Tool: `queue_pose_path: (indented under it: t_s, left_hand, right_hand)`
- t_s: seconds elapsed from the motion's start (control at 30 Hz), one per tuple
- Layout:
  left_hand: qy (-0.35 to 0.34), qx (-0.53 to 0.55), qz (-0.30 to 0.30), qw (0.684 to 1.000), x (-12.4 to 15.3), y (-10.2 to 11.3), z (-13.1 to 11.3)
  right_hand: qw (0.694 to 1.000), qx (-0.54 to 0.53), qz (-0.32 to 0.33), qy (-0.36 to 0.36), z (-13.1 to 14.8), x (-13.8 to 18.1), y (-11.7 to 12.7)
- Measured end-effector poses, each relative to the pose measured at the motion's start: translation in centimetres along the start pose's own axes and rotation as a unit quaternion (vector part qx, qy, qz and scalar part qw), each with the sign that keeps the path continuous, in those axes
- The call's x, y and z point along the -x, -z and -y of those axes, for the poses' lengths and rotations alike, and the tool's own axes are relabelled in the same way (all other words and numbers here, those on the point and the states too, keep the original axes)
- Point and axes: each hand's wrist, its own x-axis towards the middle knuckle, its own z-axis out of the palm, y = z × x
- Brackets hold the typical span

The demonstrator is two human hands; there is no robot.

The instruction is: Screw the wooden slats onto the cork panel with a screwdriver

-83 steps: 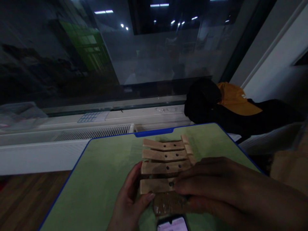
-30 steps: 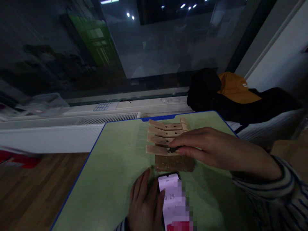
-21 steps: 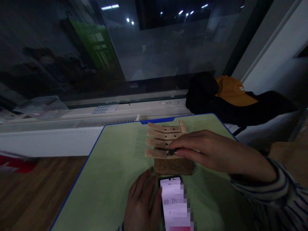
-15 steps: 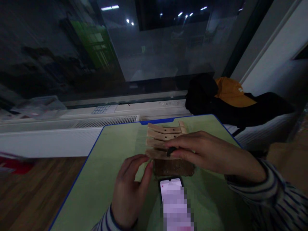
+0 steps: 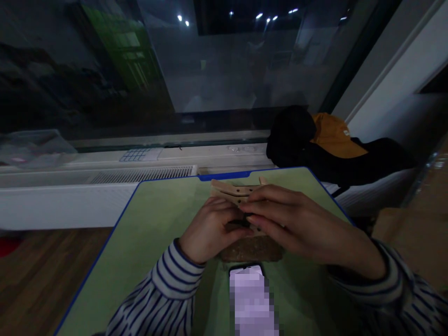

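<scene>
A wooden assembly of pale slats with holes (image 5: 234, 189) lies on a green mat (image 5: 154, 233), mostly covered by my hands. My left hand (image 5: 212, 228) is curled on the slats' near left side, gripping them. My right hand (image 5: 290, 221) reaches in from the right, fingers pressed together over the slats where they meet the left thumb. A small dark piece seems pinched at its fingertips, largely hidden. A brown speckled pad (image 5: 252, 252) sits just under and in front of the slats.
A phone (image 5: 250, 298) with a lit screen lies on the mat close to me. A black bag (image 5: 315, 156) with an orange cap (image 5: 332, 137) rests at the right by the window sill. A white radiator grille (image 5: 140, 175) runs behind the mat; wooden floor (image 5: 31, 275) lies left.
My left hand left the phone and moved up onto the wooden slats, closing on them. My right hand stayed on the slats with the dark piece. The view shifted slightly.
</scene>
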Motion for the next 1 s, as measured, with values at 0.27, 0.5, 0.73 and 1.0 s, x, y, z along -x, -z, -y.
queue_pose_path:
  t_s: [0.27, 0.5, 0.73, 1.0]
  left_hand:
    - [-0.032, 0.030, 0.051, 0.998, -0.65, 0.43, -0.35]
    - [-0.018, -0.010, 0.028, 0.999, -0.64, 0.73, -0.66]
    - [-0.017, 0.008, -0.016, 1.000, -0.49, 0.35, -0.25]
    - [-0.011, 0.022, 0.019, 1.000, -0.41, 0.51, -0.09]
  right_hand:
    - [0.996, 0.090, -0.025, 0.016, 0.43, -0.05, 0.01]
    - [0.993, 0.118, -0.022, -0.010, 0.79, -0.54, -0.39]
    - [0.999, 0.010, -0.034, -0.022, 0.61, -0.50, -0.67]
    - [0.999, -0.019, -0.031, 0.022, 0.45, -0.31, -0.07]
